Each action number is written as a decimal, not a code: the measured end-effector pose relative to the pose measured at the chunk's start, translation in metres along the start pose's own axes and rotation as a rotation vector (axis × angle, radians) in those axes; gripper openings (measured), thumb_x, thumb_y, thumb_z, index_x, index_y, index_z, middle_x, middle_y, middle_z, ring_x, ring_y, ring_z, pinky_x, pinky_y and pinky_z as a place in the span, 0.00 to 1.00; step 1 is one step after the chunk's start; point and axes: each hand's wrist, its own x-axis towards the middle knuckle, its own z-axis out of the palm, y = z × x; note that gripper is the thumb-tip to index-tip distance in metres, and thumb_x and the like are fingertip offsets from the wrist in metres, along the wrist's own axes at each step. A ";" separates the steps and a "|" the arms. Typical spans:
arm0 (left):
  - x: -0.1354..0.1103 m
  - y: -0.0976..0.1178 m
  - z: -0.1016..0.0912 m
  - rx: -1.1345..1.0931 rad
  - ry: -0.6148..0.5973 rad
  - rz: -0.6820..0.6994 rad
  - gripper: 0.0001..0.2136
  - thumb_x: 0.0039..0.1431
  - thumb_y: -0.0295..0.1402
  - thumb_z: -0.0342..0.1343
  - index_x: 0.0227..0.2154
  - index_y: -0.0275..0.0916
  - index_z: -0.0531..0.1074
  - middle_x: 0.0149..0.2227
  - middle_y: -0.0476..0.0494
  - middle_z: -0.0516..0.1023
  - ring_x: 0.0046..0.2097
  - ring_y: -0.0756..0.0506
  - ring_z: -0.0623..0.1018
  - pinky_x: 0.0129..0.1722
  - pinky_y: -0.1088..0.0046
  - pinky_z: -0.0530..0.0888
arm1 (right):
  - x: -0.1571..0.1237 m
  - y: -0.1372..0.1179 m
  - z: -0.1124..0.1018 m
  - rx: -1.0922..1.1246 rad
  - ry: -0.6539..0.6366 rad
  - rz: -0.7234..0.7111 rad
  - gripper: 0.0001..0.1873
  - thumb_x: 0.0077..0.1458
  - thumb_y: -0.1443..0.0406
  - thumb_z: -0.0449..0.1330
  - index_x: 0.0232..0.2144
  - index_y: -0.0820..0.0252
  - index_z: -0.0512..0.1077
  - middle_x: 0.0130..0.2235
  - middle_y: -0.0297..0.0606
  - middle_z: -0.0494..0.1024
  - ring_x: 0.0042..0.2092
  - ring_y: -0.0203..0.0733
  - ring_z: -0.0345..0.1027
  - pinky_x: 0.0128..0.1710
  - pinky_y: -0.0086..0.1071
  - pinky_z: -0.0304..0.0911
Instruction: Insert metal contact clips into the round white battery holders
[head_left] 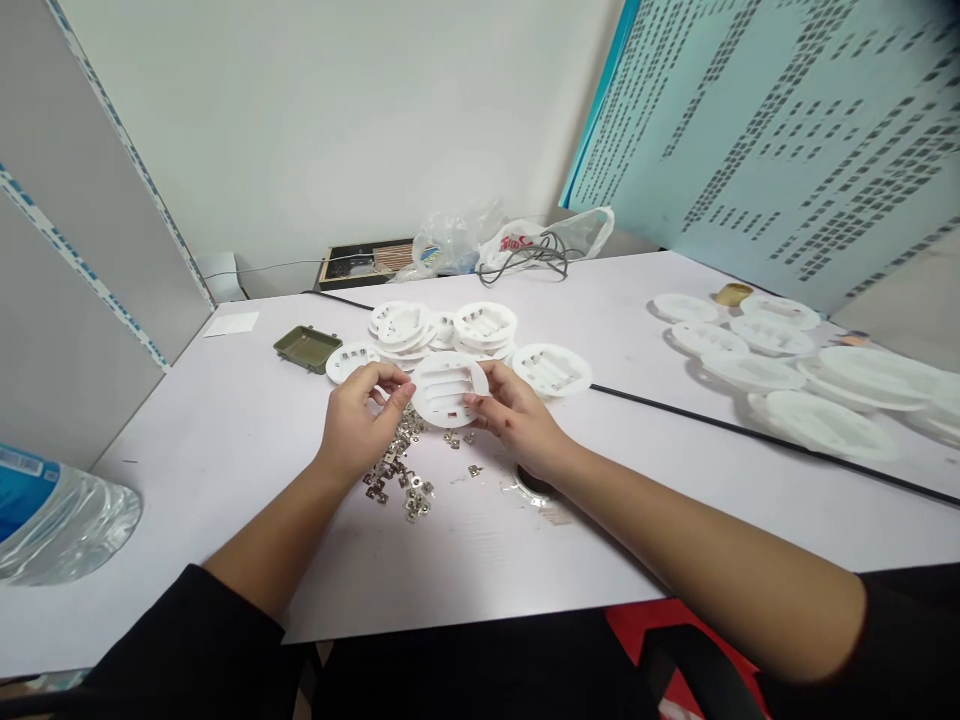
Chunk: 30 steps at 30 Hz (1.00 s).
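A round white plastic battery case [441,392] with long parallel slots is held above the table, tilted toward me. My right hand [517,415] is closed on its right rim, thumb across the front. At the left rim, my left hand [367,415] is pinched, thumb against fingertips; anything between them is too small or hidden. Below the hands lies a loose pile of small metal battery contacts [397,465], with a few scattered to the right. Behind stand stacked white battery cases [405,340], and another case [553,370] lies beside my right hand.
An olive-green tray [307,348] sits left of the stacks. More white cases [750,372] cover the right side beyond a black cable [697,418]. A large water bottle [67,520] stands at left. Plastic bags [517,240] lie at the back. A round hole [534,482] is partly under my right wrist.
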 end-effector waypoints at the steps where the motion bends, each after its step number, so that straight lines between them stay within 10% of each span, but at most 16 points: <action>1: 0.000 -0.001 -0.001 0.017 0.001 0.028 0.03 0.62 0.33 0.59 0.35 0.40 0.76 0.36 0.46 0.81 0.37 0.46 0.78 0.37 0.68 0.76 | 0.000 0.000 0.000 0.007 0.002 0.001 0.16 0.55 0.59 0.68 0.43 0.53 0.68 0.46 0.36 0.79 0.41 0.43 0.77 0.42 0.43 0.79; 30: 0.002 -0.009 -0.002 0.082 -0.012 0.279 0.02 0.60 0.28 0.65 0.32 0.42 0.80 0.33 0.47 0.82 0.38 0.45 0.79 0.36 0.67 0.77 | -0.001 -0.001 -0.001 -0.011 -0.078 -0.048 0.21 0.57 0.56 0.67 0.48 0.54 0.64 0.49 0.41 0.78 0.43 0.44 0.78 0.42 0.42 0.79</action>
